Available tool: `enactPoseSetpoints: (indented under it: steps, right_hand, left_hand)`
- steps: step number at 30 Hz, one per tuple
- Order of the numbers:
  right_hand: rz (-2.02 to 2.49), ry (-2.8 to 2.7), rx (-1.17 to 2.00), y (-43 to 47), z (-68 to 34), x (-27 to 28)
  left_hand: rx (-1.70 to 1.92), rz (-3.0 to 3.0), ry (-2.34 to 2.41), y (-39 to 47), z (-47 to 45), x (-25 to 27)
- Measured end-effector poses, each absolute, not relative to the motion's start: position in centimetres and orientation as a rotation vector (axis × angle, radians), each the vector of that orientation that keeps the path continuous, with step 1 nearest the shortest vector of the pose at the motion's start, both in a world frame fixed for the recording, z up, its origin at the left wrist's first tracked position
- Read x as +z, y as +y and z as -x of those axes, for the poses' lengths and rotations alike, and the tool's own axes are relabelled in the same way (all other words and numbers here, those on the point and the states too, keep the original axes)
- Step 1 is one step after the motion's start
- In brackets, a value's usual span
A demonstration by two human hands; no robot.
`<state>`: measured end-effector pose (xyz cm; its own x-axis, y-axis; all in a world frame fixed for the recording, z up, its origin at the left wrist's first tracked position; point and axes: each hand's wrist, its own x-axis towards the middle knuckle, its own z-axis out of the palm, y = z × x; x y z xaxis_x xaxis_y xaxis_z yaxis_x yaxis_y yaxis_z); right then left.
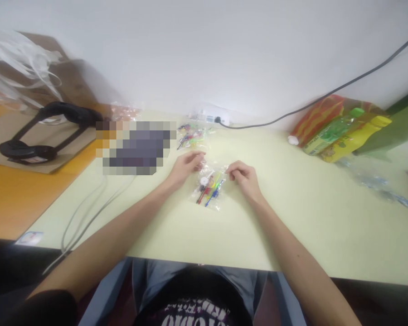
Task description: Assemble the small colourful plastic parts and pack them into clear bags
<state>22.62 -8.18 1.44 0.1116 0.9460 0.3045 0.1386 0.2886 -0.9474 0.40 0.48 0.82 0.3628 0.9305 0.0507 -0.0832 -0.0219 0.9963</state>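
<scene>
A clear plastic bag (209, 186) lies between my hands near the middle of the pale table. Inside it show small colourful plastic parts: a white disc, a yellow ring and thin red, blue and green sticks. My left hand (187, 167) pinches the bag's upper left corner. With thumb and fingertips together, my right hand (244, 177) grips the upper right edge. Just beyond my left hand lies a second clear bag (192, 136) of similar coloured parts.
A white power strip (211, 115) with a black cable (275, 118) sits against the wall. At right stand a green bottle (336, 129), a yellow package (357, 136) and crumpled clear plastic (374, 179). Leftward are a blurred-out dark device (139, 147), grey cables (88, 217) and a black frame (51, 131).
</scene>
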Motion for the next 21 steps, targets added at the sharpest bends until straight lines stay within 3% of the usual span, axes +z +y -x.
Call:
enactPoseSetpoints:
  steps: [21]
  right_hand:
    - [1.206,-1.173,0.867,-7.92,-22.84,1.44]
  left_hand:
    - [1.091,-1.456,0.847,0.27,-0.19,0.46]
